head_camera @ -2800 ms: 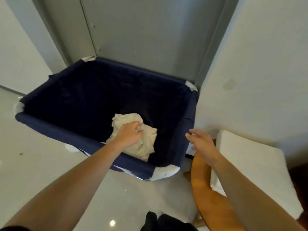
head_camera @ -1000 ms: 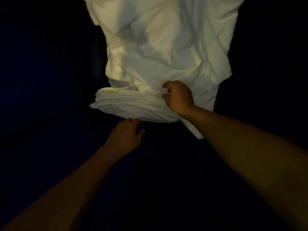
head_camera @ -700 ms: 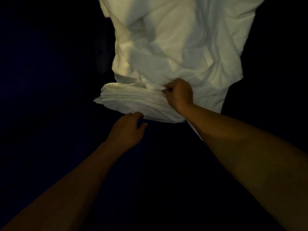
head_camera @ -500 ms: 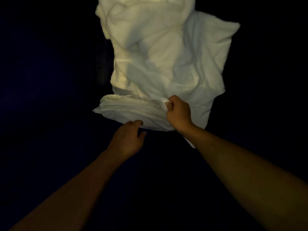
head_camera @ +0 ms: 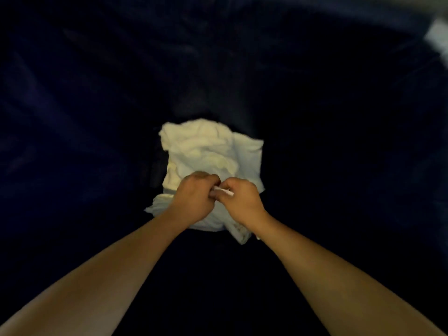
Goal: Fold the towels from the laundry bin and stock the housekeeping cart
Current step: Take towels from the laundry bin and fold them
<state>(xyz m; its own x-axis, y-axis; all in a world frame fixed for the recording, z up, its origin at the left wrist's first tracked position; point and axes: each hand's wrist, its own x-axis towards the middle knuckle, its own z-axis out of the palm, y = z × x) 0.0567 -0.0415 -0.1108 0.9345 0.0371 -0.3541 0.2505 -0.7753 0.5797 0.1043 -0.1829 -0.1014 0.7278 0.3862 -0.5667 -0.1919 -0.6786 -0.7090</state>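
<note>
A crumpled cream-white towel (head_camera: 211, 151) lies at the bottom of the dark navy laundry bin (head_camera: 84, 93). My left hand (head_camera: 194, 195) and my right hand (head_camera: 240, 200) are side by side over the towel's near part. Each hand pinches a bit of the towel's edge, and a small strip of white cloth shows between the fingers. A loose corner of the towel hangs below my right wrist. The housekeeping cart is out of view.
The bin's dark fabric walls fill almost the whole view on all sides. A blurred pale patch (head_camera: 438, 40), one white corner of the bin's rim, shows at the top right.
My head has pulled back, so the towel looks smaller. My left hand has moved up onto the towel and taken hold of its edge beside my right hand. The towel has bunched together.
</note>
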